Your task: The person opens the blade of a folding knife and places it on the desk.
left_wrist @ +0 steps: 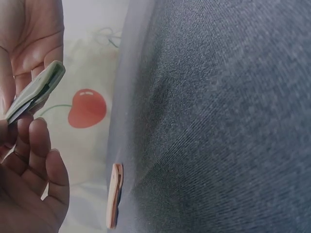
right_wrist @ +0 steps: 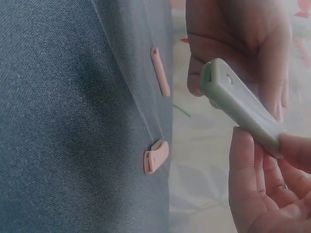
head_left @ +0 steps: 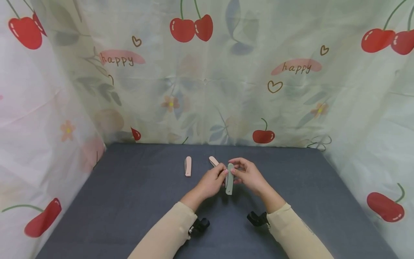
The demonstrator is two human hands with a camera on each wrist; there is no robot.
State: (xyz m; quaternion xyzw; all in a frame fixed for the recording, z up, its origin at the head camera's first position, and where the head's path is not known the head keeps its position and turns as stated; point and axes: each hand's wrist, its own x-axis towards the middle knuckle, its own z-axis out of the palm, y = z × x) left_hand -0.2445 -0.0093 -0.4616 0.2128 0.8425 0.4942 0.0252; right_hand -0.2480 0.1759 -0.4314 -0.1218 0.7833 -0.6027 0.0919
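Observation:
A pale green folding knife [head_left: 229,180], blade tucked in its handle, is held up over the table between both hands. My left hand [head_left: 211,181] pinches it from the left side near its upper part. On the other side my right hand [head_left: 250,175] grips it, thumb on the handle's face and fingers behind. The right wrist view shows the slotted end of the green handle [right_wrist: 238,99] pointing away from the right fingers. In the left wrist view a dark slot with a thin blade edge runs along the green knife [left_wrist: 39,90].
A pink folding knife [head_left: 188,166] lies on the dark cloth-covered table [head_left: 136,201], left of the hands. Another pink folding knife [head_left: 213,160] lies just behind my left hand, partly hidden by it. A cherry-print curtain [head_left: 207,90] stands behind the table and along both sides.

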